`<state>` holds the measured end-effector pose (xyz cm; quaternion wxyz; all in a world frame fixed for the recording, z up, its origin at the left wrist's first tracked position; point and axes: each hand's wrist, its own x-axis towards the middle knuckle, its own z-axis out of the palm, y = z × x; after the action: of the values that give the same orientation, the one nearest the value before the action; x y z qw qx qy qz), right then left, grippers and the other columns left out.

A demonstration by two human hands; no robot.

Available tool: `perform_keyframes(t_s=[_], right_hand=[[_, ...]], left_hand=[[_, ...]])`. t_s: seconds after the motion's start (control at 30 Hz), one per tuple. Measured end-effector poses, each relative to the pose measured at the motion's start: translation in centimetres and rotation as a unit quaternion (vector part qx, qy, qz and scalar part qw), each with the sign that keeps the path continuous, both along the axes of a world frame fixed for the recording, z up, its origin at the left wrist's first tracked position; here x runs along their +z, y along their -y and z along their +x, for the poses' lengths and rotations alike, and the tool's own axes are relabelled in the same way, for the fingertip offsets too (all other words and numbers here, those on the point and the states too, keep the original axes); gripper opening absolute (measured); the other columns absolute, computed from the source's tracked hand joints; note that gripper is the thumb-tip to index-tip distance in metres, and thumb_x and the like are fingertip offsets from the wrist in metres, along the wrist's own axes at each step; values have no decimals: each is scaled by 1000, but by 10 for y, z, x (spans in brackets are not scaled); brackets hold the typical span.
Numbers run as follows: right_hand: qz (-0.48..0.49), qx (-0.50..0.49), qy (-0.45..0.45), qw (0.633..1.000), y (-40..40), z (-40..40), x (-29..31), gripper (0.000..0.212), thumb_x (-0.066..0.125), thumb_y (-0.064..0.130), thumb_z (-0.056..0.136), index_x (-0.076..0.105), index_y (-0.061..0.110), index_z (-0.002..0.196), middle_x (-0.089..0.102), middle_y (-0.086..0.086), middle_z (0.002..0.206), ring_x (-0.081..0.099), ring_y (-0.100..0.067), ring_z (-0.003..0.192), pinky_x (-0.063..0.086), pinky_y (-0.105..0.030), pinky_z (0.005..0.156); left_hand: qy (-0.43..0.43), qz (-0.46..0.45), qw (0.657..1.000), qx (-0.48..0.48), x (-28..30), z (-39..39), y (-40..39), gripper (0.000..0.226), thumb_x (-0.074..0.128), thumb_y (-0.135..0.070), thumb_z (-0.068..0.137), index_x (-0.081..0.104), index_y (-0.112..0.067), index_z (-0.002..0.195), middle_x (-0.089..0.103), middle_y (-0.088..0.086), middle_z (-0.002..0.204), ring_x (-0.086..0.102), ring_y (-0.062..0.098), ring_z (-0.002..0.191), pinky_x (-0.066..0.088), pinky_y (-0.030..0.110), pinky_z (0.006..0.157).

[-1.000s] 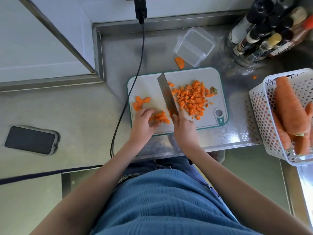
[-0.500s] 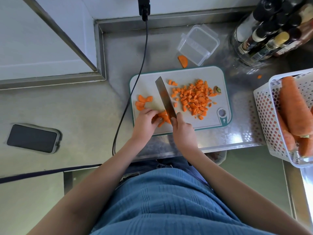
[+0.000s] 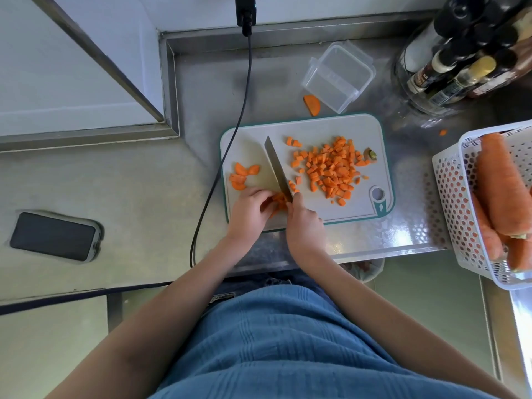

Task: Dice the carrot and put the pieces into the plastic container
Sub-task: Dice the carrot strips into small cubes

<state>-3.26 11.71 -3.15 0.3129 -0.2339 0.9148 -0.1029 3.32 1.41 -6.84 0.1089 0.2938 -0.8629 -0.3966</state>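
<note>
Left hand (image 3: 250, 210): fingers (image 3: 266, 197) curled over a small bunch of carrot strips (image 3: 278, 201) at the near edge of the cutting board (image 3: 322, 125), pinning them; strips mostly hidden under the fingers. Right hand (image 3: 303, 223): wrapped round the knife handle, handle fully covered; knife (image 3: 276, 168) blade runs toward 11 o'clock, its heel meeting the strips. Whether the edge has cut through cannot be made out.

Diced carrot pile (image 3: 331, 168) at 2 o'clock of the hands, carrot stem end (image 3: 370, 154) at its far right. Carrot slices (image 3: 241, 175) at 10 o'clock. Plastic container (image 3: 339, 73) lies beyond the board at 1 o'clock, holding no carrot, a carrot chunk (image 3: 312, 104) beside it. Basket of whole carrots (image 3: 449, 180) at 3 o'clock, cut off by the frame.

Against half a second back: blade and hands sit about as they did; the left fingers have closed tighter over the strips.
</note>
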Motion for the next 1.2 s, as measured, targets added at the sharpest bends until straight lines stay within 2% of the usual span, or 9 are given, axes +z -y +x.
perform_keyframes(t_s=[0.1, 0.2, 0.23, 0.33, 0.47, 0.6, 0.77, 1.03, 1.2], right_hand=[[1, -6, 12, 1000, 2, -3, -1, 16, 30, 22, 104, 35, 13, 117, 61, -17, 86, 60, -36, 78, 47, -39, 62], [-64, -49, 57, 995, -3, -19, 0, 21, 31, 31, 104, 41, 13, 100, 59, -15, 81, 56, -34, 73, 41, -35, 59], [-65, -42, 50, 996, -6, -25, 1, 22, 32, 32, 104, 42, 13, 100, 59, -15, 80, 56, -34, 72, 40, -35, 58], [-36, -41, -6, 999, -15, -32, 1, 26, 29, 31, 104, 42, 11, 115, 61, -17, 81, 59, -36, 72, 47, -39, 60], [-88, -84, 11, 992, -21, -26, 6, 24, 29, 31, 104, 42, 10, 104, 57, -13, 73, 56, -35, 66, 42, -36, 54], [-114, -75, 27, 990, -16, -15, 12, 26, 30, 34, 103, 42, 12, 105, 60, -14, 74, 56, -35, 64, 43, -37, 54], [-121, -50, 27, 991, -12, -4, 14, 26, 29, 33, 103, 42, 11, 107, 61, -17, 73, 58, -38, 65, 52, -46, 57], [-104, -39, 38, 993, -10, 1, 9, 23, 30, 33, 104, 39, 12, 100, 60, -16, 74, 58, -37, 64, 50, -42, 55], [-54, 2, -9, 998, -7, 5, 4, 15, 31, 24, 104, 37, 11, 105, 57, -14, 73, 59, -38, 68, 49, -40, 56]], left_hand=[[-6, -5, 1000, 3, 1, 0, -2, 16, 75, -5, 75, 72, -4, 91, 68, 8, 85, 63, 21, 80, 43, 14, 74], [3, -9, 1000, 1, -1, 1, 0, 18, 74, -7, 76, 72, -4, 94, 68, 8, 86, 63, 23, 82, 50, 27, 74], [2, -9, 1000, 2, -1, 1, -1, 19, 75, -6, 76, 71, -4, 94, 67, 8, 87, 63, 23, 82, 51, 29, 75], [0, -11, 1000, 1, 0, 0, -2, 20, 76, -4, 74, 72, -3, 94, 67, 9, 86, 64, 22, 80, 46, 17, 76], [6, -3, 1000, -1, 0, 3, -2, 30, 76, -9, 76, 69, -1, 103, 67, 12, 95, 64, 25, 90, 51, 30, 83], [6, -12, 1000, -1, -1, 11, -1, 39, 78, -11, 74, 66, -1, 109, 65, 12, 104, 59, 26, 99, 38, 19, 91], [30, -22, 999, -27, -6, 15, 0, 44, 77, -20, 75, 65, -9, 116, 61, 5, 110, 54, 22, 107, 44, 32, 96], [37, -37, 999, -14, -3, 12, -6, 38, 77, -21, 76, 67, -8, 110, 63, 6, 100, 57, 23, 97, 45, 27, 87], [40, -28, 999, -11, -5, 9, -5, 31, 76, -22, 76, 69, -9, 104, 63, 4, 97, 57, 23, 95, 47, 29, 83]])
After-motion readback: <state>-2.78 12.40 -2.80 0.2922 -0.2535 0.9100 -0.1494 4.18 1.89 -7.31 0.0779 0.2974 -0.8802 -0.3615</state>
